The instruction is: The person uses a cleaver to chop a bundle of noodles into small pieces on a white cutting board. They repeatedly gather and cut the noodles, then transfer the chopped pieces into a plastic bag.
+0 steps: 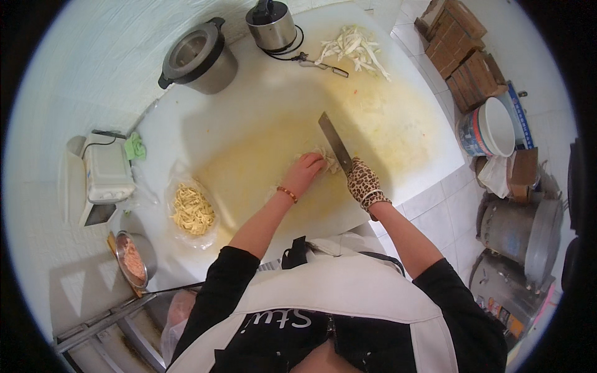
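Note:
My right hand (364,183), in a leopard-print glove, grips the handle of a cleaver-like kitchen knife (335,141), whose broad blade points up and to the left over the white cutting surface (261,126). Bare but for a beaded bracelet at the wrist, my left hand (305,171) rests on pale shredded vegetable (330,161) just left of the blade. Its fingertips are bent and press on the pieces. Farther back lies a pile of pale green-white strips (352,46), with a peeler (326,67) beside it. Yellowish strips (193,210) sit in a clear plastic bag at the left.
A steel pot with a lid (200,58) and a steel appliance with a cord (275,28) stand at the back. At the left are a kitchen scale (109,170), a green cloth (135,146) and a metal bowl of minced meat (132,261). Cardboard boxes (473,81) and a bucket (496,127) stand right.

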A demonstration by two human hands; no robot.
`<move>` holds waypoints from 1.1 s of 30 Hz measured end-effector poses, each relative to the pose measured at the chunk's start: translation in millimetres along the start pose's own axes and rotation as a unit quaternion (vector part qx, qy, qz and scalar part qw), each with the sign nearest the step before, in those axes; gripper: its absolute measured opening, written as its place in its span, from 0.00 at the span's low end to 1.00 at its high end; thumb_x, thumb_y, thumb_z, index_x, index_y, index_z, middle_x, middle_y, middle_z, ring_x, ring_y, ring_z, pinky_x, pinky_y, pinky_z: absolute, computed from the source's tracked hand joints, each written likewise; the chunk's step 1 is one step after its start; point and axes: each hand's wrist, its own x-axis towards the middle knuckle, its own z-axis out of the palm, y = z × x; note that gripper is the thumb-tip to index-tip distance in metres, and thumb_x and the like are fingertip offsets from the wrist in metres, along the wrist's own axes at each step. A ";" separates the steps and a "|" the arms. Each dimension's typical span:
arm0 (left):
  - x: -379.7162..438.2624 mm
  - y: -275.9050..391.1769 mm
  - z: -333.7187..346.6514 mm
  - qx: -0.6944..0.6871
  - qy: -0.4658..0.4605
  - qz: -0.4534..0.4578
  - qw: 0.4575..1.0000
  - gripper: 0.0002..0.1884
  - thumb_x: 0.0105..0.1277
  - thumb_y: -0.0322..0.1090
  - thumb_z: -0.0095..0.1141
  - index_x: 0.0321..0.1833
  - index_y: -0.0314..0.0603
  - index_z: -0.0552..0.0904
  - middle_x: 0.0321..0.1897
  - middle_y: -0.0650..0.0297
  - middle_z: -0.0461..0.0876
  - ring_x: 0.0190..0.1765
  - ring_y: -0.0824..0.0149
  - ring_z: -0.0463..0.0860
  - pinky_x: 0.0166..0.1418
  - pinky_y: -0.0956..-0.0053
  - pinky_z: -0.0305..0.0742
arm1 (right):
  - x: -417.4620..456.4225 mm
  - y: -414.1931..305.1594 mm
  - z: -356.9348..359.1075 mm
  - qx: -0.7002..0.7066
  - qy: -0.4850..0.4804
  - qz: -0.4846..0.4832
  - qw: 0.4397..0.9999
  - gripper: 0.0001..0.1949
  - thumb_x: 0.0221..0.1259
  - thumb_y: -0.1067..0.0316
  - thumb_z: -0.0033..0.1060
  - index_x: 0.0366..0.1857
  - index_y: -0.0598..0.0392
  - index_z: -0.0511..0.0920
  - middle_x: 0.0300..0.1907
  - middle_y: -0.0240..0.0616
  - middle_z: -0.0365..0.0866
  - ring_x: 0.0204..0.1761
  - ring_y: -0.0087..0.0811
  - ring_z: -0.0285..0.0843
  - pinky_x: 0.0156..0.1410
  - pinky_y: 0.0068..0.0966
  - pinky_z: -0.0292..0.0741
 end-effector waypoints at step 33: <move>1.9 -0.4 1.0 -0.009 -0.008 -0.031 0.999 0.11 0.51 0.30 0.54 0.39 0.42 0.75 0.44 0.61 0.74 0.50 0.58 0.71 0.52 0.67 0.70 | -8.5 -40.2 -21.5 -0.072 -0.099 -0.033 0.992 0.15 0.52 0.71 0.45 0.46 0.57 0.69 0.43 0.49 0.75 0.44 0.44 0.76 0.47 0.36 0.73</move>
